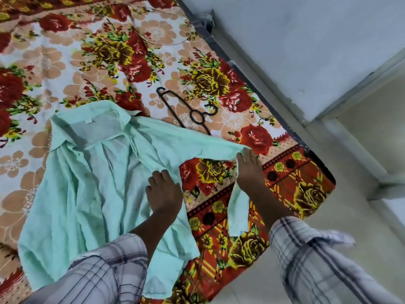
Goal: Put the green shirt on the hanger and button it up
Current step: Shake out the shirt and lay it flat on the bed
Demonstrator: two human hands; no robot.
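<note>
The pale green shirt (92, 176) lies spread open on the bed, collar at the far end and inside facing up. My left hand (163, 190) rests on its right front panel, fingers curled onto the cloth. My right hand (248, 166) holds the end of the right sleeve, which stretches from the shoulder out to the right; the cuff hangs down beside my wrist. A black hanger (190, 115) lies on the bed just beyond the sleeve, its lower part hidden under the cloth.
The bed is covered by a floral sheet (109, 51) in red, yellow and orange. Its right edge (306, 148) runs diagonally, with grey floor (306, 51) beyond. My plaid sleeves fill the bottom of the view.
</note>
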